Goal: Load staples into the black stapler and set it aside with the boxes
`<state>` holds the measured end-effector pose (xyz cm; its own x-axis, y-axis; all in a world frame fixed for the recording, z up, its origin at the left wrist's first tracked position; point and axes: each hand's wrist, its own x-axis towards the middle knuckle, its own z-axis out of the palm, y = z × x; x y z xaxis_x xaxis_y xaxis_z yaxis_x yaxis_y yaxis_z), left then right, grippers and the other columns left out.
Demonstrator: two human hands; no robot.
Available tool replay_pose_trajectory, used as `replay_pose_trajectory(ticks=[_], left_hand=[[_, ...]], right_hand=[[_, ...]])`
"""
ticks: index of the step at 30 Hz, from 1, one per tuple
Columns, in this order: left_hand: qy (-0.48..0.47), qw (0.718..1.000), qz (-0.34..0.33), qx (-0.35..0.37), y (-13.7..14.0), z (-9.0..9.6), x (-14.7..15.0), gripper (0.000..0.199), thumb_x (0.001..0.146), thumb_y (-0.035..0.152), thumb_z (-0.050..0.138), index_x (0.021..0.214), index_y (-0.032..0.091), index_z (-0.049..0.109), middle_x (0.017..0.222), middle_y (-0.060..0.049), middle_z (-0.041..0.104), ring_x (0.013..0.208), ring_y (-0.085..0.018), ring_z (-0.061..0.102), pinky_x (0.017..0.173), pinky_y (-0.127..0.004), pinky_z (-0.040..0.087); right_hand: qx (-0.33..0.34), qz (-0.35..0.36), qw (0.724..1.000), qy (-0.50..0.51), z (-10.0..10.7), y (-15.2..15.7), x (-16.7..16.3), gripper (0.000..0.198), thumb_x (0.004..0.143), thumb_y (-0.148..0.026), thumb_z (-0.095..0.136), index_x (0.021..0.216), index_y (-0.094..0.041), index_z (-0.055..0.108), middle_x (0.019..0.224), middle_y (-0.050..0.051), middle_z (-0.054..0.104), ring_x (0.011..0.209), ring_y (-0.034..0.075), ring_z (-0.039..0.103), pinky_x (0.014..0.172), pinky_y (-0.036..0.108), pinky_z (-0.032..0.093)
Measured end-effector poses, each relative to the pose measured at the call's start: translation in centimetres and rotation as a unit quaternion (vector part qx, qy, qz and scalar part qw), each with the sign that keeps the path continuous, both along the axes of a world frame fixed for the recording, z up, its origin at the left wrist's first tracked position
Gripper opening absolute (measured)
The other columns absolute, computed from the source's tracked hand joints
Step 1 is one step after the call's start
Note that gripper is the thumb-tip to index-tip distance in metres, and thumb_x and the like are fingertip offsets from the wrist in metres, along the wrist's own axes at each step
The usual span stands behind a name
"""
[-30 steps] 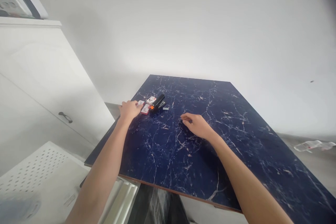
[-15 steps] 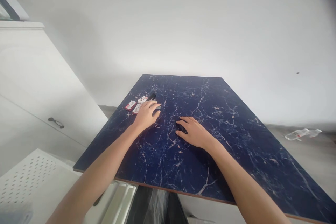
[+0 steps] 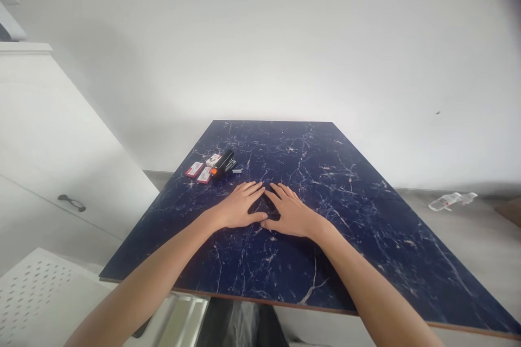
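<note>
Resting, my left hand [image 3: 240, 209] and right hand [image 3: 291, 212] spread wide. At eleven o'clock, the stapler [image 3: 223, 163] seemed stiff, grippable mid-body.

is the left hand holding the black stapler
No, the black stapler lies beside the small boxes, with bare tabletop showing between it and the left hand.

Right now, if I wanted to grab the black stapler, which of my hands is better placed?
Probably your left hand: it looks empty and is nearer the black stapler. Your right hand also looks empty, but is farther from it.
</note>
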<state>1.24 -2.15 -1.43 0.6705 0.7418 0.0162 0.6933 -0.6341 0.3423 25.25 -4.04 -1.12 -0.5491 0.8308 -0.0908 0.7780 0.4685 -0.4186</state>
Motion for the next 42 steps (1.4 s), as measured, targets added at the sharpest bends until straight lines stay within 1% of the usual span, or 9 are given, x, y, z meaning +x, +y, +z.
replay_pose_trajectory(ticks=[10,15,17,19,22,25,30,34,42], left_hand=[[0.008,1.000,-0.013,0.001,-0.6,-1.2,0.1,0.085,0.095,0.073,0.045,0.164,0.030,0.019,0.170,-0.003,0.012,0.157,-0.035,0.011,0.127,-0.053,0.014],[-0.044,0.997,0.004,0.064,1.3,0.1,-1.4,0.056,0.100,0.063,0.043,0.148,0.035,0.054,0.159,-0.001,0.044,0.149,-0.030,0.036,0.125,-0.053,0.021],[-0.092,0.979,0.116,0.144,3.0,0.9,-3.8,0.046,0.103,0.053,0.039,0.136,0.033,0.065,0.149,-0.001,0.057,0.142,-0.026,0.045,0.123,-0.051,0.023],[-0.112,0.928,0.293,0.200,4.6,1.4,-6.9,0.053,0.100,0.052,0.044,0.145,0.027,0.057,0.154,-0.007,0.051,0.144,-0.029,0.042,0.122,-0.050,0.025],[-0.064,0.899,0.414,0.128,5.9,1.2,-10.6,0.073,0.093,0.063,0.050,0.155,0.024,0.044,0.165,-0.014,0.032,0.150,-0.039,0.029,0.117,-0.055,0.028],[-0.009,0.915,0.398,0.072,6.6,0.7,-11.2,0.081,0.088,0.071,0.050,0.158,0.030,0.038,0.169,-0.014,0.021,0.151,-0.045,0.024,0.115,-0.061,0.027],[-0.015,0.937,0.338,0.090,8.4,0.9,-8.3,0.063,0.090,0.056,0.050,0.146,0.028,0.054,0.154,-0.010,0.050,0.143,-0.040,0.037,0.114,-0.058,0.029],[-0.030,0.947,0.305,0.096,9.3,1.0,-7.4,0.054,0.087,0.046,0.054,0.135,0.023,0.064,0.149,-0.010,0.056,0.138,-0.037,0.044,0.113,-0.052,0.034],[-0.087,0.986,0.124,0.061,6.0,0.9,-4.2,0.057,0.087,0.040,0.058,0.141,0.024,0.060,0.150,-0.009,0.054,0.141,-0.035,0.044,0.116,-0.050,0.035]], right_hand=[[-0.021,0.011,1.000,-0.011,0.5,0.4,0.4,0.106,0.079,-0.084,0.053,0.163,-0.027,0.023,0.171,0.008,0.009,0.156,0.040,0.004,0.125,0.058,0.013],[-0.012,0.009,1.000,-0.018,0.3,0.6,0.3,0.097,0.085,-0.082,0.048,0.162,-0.028,0.029,0.171,0.007,0.012,0.157,0.039,0.007,0.124,0.057,0.016],[-0.002,0.004,1.000,-0.014,0.3,0.7,0.4,0.085,0.092,-0.077,0.041,0.160,-0.028,0.034,0.171,0.007,0.016,0.157,0.037,0.009,0.124,0.056,0.017],[0.002,0.001,1.000,-0.009,0.3,0.8,0.4,0.076,0.096,-0.071,0.036,0.159,-0.028,0.037,0.170,0.006,0.018,0.156,0.036,0.011,0.124,0.056,0.019],[-0.002,0.001,1.000,-0.008,0.2,0.9,0.4,0.074,0.097,-0.069,0.037,0.159,-0.028,0.037,0.170,0.006,0.018,0.156,0.038,0.012,0.123,0.058,0.021],[0.004,0.002,1.000,-0.004,0.2,0.9,0.4,0.073,0.098,-0.068,0.038,0.159,-0.027,0.038,0.170,0.007,0.020,0.156,0.038,0.013,0.123,0.059,0.021],[0.018,0.000,1.000,0.001,0.5,0.8,0.4,0.070,0.098,-0.065,0.040,0.157,-0.026,0.041,0.168,0.009,0.025,0.155,0.038,0.016,0.122,0.058,0.022],[0.038,0.010,0.999,0.009,0.4,1.0,0.5,0.067,0.099,-0.063,0.040,0.154,-0.026,0.046,0.166,0.010,0.030,0.153,0.037,0.022,0.121,0.058,0.024],[0.090,0.005,0.994,0.053,0.6,1.8,0.8,0.051,0.098,-0.048,0.050,0.140,-0.019,0.059,0.150,0.014,0.053,0.139,0.033,0.045,0.115,0.048,0.036]])
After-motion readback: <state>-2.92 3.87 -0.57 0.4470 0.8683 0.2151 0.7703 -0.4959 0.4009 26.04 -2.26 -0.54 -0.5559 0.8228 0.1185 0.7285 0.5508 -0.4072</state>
